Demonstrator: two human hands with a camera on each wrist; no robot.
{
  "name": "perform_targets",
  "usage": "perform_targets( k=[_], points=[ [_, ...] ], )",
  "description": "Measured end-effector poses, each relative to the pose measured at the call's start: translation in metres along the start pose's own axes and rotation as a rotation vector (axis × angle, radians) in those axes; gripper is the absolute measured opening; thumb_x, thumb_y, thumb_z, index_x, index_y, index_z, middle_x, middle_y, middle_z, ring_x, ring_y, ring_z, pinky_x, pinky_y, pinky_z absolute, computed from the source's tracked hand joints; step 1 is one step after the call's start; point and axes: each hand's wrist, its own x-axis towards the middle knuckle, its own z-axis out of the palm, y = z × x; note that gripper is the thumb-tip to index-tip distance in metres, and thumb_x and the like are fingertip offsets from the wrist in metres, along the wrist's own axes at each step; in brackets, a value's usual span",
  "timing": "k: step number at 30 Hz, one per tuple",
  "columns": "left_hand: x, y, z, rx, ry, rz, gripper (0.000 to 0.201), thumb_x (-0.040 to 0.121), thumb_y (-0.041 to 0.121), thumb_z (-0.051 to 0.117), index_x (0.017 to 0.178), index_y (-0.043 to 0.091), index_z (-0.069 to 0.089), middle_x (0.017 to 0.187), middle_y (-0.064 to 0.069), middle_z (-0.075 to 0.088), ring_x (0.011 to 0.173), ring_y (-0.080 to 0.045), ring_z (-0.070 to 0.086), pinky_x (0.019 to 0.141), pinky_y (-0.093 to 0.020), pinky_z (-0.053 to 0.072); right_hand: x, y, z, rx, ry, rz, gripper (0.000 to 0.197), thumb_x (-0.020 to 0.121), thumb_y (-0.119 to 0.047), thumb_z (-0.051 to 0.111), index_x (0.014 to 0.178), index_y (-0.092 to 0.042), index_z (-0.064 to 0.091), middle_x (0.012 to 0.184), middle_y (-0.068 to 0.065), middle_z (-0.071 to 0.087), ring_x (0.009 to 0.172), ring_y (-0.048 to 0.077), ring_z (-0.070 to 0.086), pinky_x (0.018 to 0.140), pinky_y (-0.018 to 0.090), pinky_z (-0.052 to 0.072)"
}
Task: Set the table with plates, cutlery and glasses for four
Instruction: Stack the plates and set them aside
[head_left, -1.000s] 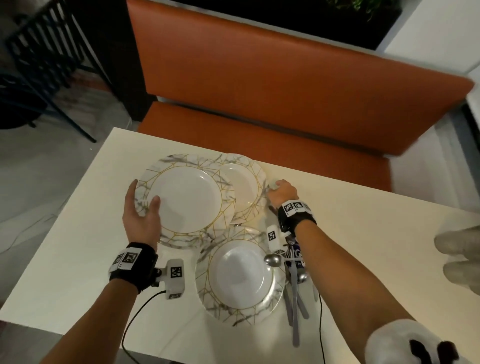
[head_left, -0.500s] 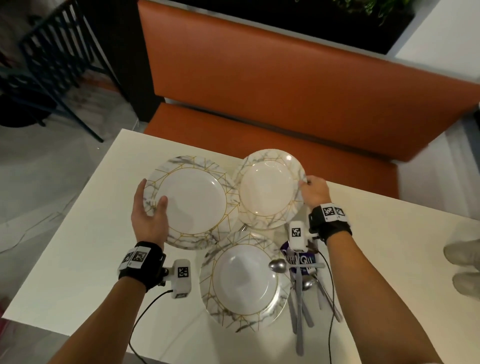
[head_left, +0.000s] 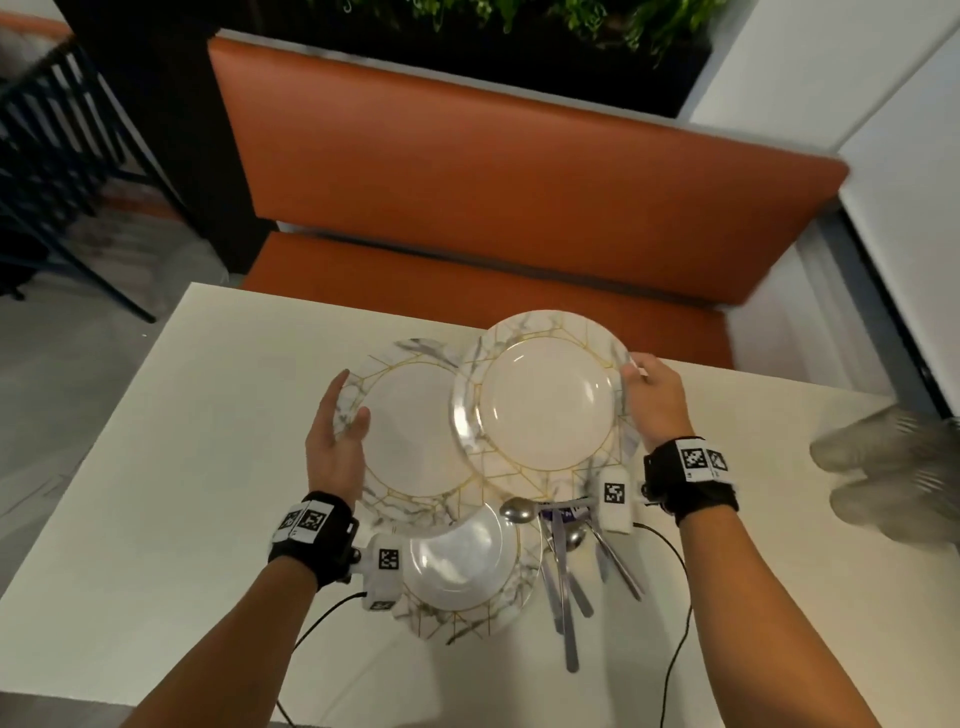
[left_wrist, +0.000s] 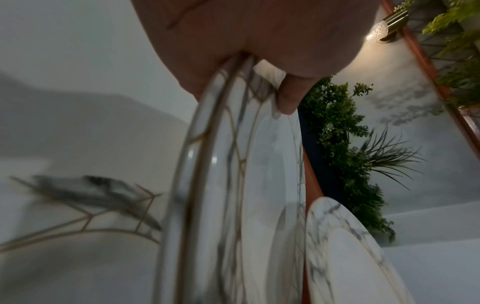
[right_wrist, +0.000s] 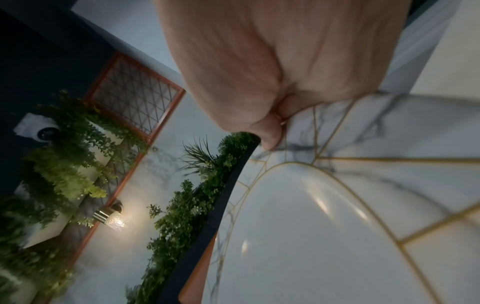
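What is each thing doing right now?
Left hand: grips left plate's rim.
Right hand: grips right plate's rim.
Left plate: held, partly under right plate.
Right plate: lifted, tilted, overlapping left plate.
Near plate: flat on table.
Cutlery: loose pile beside near plate.

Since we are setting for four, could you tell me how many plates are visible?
3: the left plate in the left hand, the right plate overlapping it in the right hand, the near plate beside the cutlery. Another may be hidden.
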Motion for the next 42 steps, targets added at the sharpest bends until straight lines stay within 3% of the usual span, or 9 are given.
perform_targets(
  k=[8, 13, 18, 22, 26, 29, 32, 35, 42],
  points=[
    [-0.026, 0.004, 0.023, -0.185, -0.084, -0.089, 0.045, 0.105, 0.014, 0.05, 0.135, 0.044, 0.064, 0.149, 0.006, 0.057, 0.14, -0.017, 0.051, 0.119, -0.046, 0.039, -0.043, 0.011, 0.046, 0.022, -0.082, 0.039, 0.026, 0.102, -0.022, 0.042, 0.102, -0.012, 0.066, 0.099, 0.011, 0.068, 0.094, 0.034, 0.064, 0.083, 0.046, 0.054],
    [-0.033, 0.005, 0.026, -0.132, -0.077, -0.098, 0.033, 0.105, 0.04, 0.053, 0.136, 0.047, 0.061, 0.154, 0.008, 0.051, 0.142, -0.013, 0.045, 0.12, -0.044, 0.035, -0.067, 0.015, 0.074, -0.09, -0.13, 0.062, 0.033, 0.107, -0.021, 0.038, 0.131, -0.011, 0.058, 0.123, 0.013, 0.064, 0.108, 0.029, 0.058, 0.087, 0.03, 0.041],
    [-0.034, -0.004, 0.021, -0.134, -0.076, -0.191, 0.049, 0.093, 0.017, 0.068, 0.135, 0.038, 0.055, 0.144, -0.004, 0.059, 0.124, -0.022, 0.062, 0.104, -0.044, 0.051, -0.085, 0.022, 0.086, -0.065, -0.109, 0.022, 0.037, 0.107, -0.017, 0.039, 0.137, -0.023, 0.06, 0.122, 0.004, 0.068, 0.109, 0.024, 0.062, 0.098, 0.036, 0.05],
    [-0.035, -0.008, 0.015, -0.174, -0.058, -0.287, 0.043, 0.089, 0.009, 0.071, 0.128, 0.018, 0.058, 0.121, -0.012, 0.072, 0.106, -0.033, 0.071, 0.083, -0.043, 0.058, -0.092, 0.027, 0.09, -0.011, -0.066, -0.005, 0.038, 0.106, -0.012, 0.038, 0.132, -0.021, 0.065, 0.112, 0.003, 0.071, 0.096, 0.019, 0.062, 0.085, 0.026, 0.047],
    [-0.037, -0.016, 0.004, -0.066, -0.04, -0.219, 0.059, 0.085, 0.026, 0.082, 0.138, 0.029, 0.056, 0.125, 0.005, 0.071, 0.116, -0.019, 0.068, 0.099, -0.043, 0.055, -0.102, 0.035, 0.096, 0.066, -0.155, -0.001, 0.037, 0.105, -0.019, 0.039, 0.132, -0.028, 0.063, 0.098, -0.001, 0.068, 0.076, 0.009, 0.056, 0.074, 0.023, 0.046],
    [-0.036, -0.023, -0.009, 0.032, 0.024, -0.163, 0.056, 0.084, 0.026, 0.084, 0.134, 0.027, 0.056, 0.123, 0.007, 0.07, 0.116, -0.018, 0.066, 0.103, -0.045, 0.053, -0.111, 0.038, 0.095, 0.172, -0.276, 0.043, 0.039, 0.108, -0.023, 0.041, 0.141, -0.031, 0.058, 0.117, -0.004, 0.065, 0.09, 0.007, 0.058, 0.08, 0.015, 0.049],
    [-0.035, -0.027, -0.025, 0.066, 0.062, -0.155, 0.052, 0.087, 0.022, 0.082, 0.133, 0.025, 0.056, 0.123, 0.006, 0.069, 0.118, -0.019, 0.065, 0.105, -0.043, 0.052, -0.112, 0.047, 0.095, 0.07, -0.301, 0.03, 0.036, 0.105, -0.009, 0.044, 0.132, -0.02, 0.066, 0.12, -0.002, 0.066, 0.108, 0.013, 0.061, 0.099, 0.028, 0.051],
    [-0.033, -0.028, -0.04, 0.062, 0.097, -0.143, 0.054, 0.088, 0.018, 0.08, 0.137, 0.022, 0.056, 0.124, 0.001, 0.07, 0.115, -0.019, 0.067, 0.103, -0.04, 0.053, -0.112, 0.063, 0.099, -0.052, -0.296, -0.021, 0.031, 0.097, 0.001, 0.054, 0.117, -0.016, 0.071, 0.107, 0.001, 0.071, 0.101, 0.015, 0.067, 0.097, 0.038, 0.056],
    [-0.031, -0.032, -0.064, 0.013, 0.193, -0.157, 0.047, 0.088, 0.014, 0.078, 0.131, 0.021, 0.06, 0.118, 0.002, 0.071, 0.109, -0.018, 0.068, 0.104, -0.043, 0.053, -0.121, 0.096, 0.106, -0.654, -0.406, -0.289, 0.038, 0.079, -0.034, 0.079, 0.113, -0.024, 0.067, 0.121, 0.004, 0.056, 0.12, 0.024, 0.045, 0.104, 0.037, 0.04]
  ],
)
